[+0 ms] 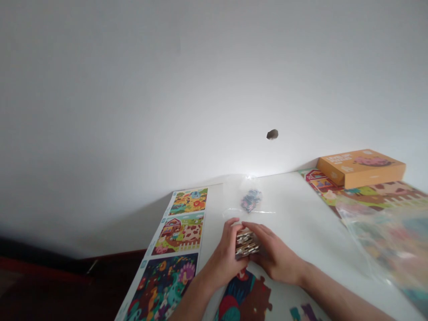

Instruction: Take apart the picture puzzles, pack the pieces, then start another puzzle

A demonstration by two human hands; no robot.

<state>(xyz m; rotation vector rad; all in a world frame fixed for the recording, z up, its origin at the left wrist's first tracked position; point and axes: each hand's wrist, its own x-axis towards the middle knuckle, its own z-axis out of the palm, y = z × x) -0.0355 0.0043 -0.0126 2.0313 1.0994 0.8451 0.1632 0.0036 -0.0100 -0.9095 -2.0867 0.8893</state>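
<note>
A stack of jigsaw puzzle pieces (246, 244) is held between both of my hands, edges facing me. My left hand (230, 249) is curled around its left side, fingertips at the top. On the right side, my right hand (274, 254) wraps the stack with its fingers over the top. Just below my hands lies a partly joined dark puzzle (245, 298) with brown and red areas. A few loose puzzle pieces (305, 312) lie near the bottom edge. Beyond my hands is a clear plastic bag (251, 200) with small pieces inside.
A picture sheet (182, 240) with several scenes runs along the table's left edge. At the back right, an orange puzzle box (364, 167) sits on a farm-scene picture (384, 191). Clear plastic (384, 240) covers colourful pieces at right. The white wall (200, 89) has a hole.
</note>
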